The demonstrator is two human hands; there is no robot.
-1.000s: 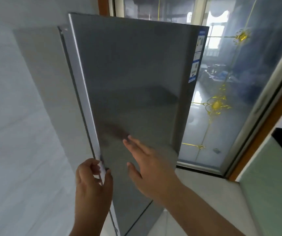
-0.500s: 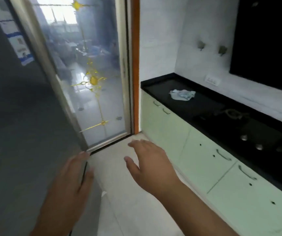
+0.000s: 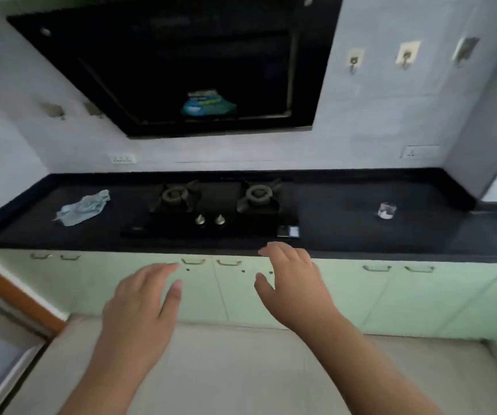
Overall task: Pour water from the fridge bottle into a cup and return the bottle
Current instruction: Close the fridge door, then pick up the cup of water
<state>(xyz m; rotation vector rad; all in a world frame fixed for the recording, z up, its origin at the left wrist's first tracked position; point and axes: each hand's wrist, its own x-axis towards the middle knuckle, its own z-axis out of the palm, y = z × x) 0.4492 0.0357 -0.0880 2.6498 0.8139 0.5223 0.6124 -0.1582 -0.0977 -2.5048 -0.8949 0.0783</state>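
Observation:
A small clear glass cup (image 3: 386, 210) stands on the black countertop (image 3: 346, 223) at the right, far from both hands. My left hand (image 3: 143, 304) and my right hand (image 3: 293, 283) hover in front of the green cabinets, fingers relaxed and spread, holding nothing. No bottle and no fridge are in view.
A two-burner gas hob (image 3: 217, 205) sits mid-counter under a black range hood (image 3: 181, 64). A crumpled blue cloth (image 3: 83, 207) lies at the counter's left. Green cabinet doors (image 3: 361, 295) run below. A door frame (image 3: 16, 295) is at lower left.
The view swung right from the fridge door to the kitchen counter. My left hand let go of the fridge door's edge; both hands now hang free.

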